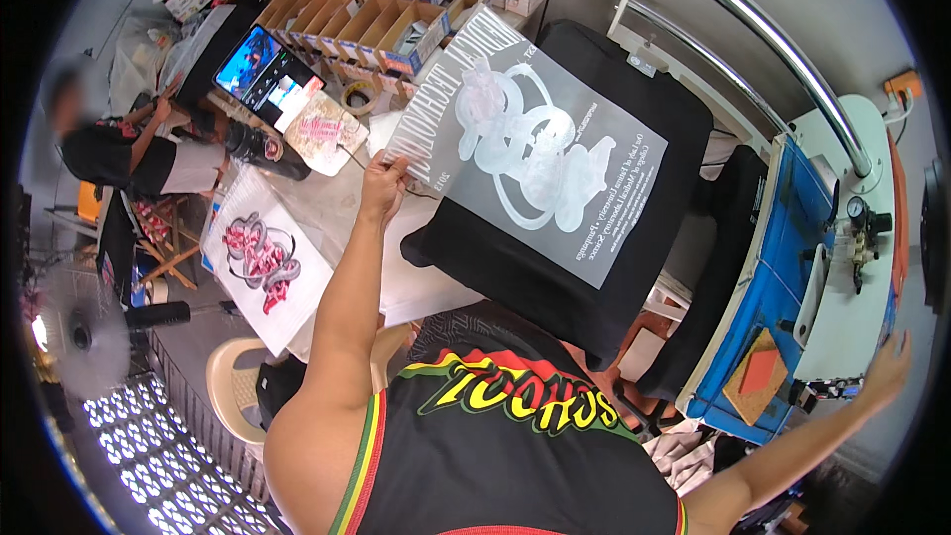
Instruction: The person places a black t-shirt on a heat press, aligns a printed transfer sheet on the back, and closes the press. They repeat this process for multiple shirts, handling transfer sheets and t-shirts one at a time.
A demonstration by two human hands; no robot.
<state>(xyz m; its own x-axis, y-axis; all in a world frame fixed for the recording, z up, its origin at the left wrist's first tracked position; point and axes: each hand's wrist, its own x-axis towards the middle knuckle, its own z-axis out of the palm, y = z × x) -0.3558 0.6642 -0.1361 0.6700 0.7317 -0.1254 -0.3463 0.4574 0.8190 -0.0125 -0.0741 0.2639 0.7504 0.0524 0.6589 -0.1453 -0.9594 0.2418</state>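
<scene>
My left hand (385, 182) grips the corner of a translucent transfer film (546, 156) that bears mirrored lettering and a pale drawing. The film lies over a black T-shirt (646, 100) spread on a flat platen. Out to the far right, my right hand (888, 368) is raised beside the white end panel of a blue machine, fingers extended, with nothing seen in it. Left of my left forearm, a white sheet with a red and grey printed design (260, 260) rests on the table.
A tablet (267, 78), a black bottle (266, 151), a tape roll (359, 98) and cardboard bins (356, 22) stand at the back. The blue machine (773, 260) has chrome rails (773, 30). Another person (126, 148) sits at left, near a fan (82, 331).
</scene>
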